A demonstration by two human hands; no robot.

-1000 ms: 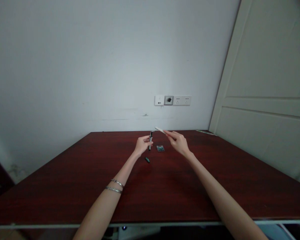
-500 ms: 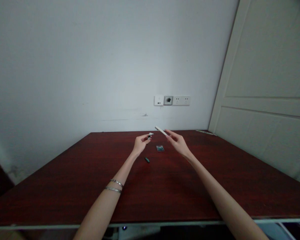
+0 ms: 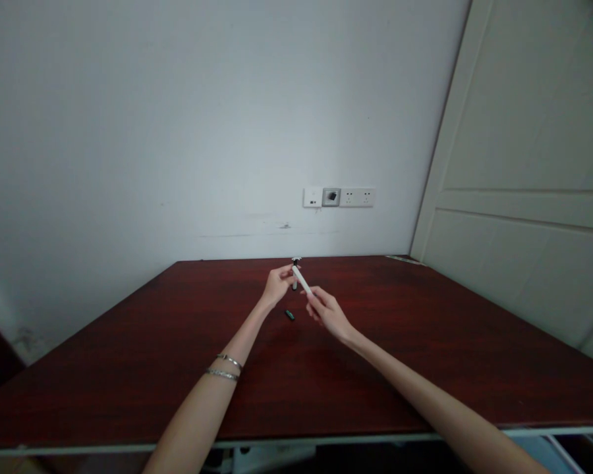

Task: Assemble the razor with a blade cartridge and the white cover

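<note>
My left hand (image 3: 277, 287) is closed around a small T-shaped tool (image 3: 295, 283), held upright, with a white head, dark neck and light handle; it looks like a razor, but is too small to be sure. My right hand (image 3: 330, 315) is closed on a slim white stick (image 3: 303, 281), gripped by its near end. The stick slants up and left, its far tip overlapping the tool's neck in view; I cannot tell whether they touch. Below the hands, a small dark green piece (image 3: 289, 315) lies on the dark red table (image 3: 217, 309).
A pale wall with sockets (image 3: 357, 197) rises behind the table's back edge. On the right stands a white panelled door (image 3: 524, 197). A thin light strip (image 3: 404, 260) lies at the back right corner of the table.
My right hand has moved left and nearer with the white stick, bringing its tip to the tool. The tool now stands more upright. A small clear pack on the table is now out of sight.
</note>
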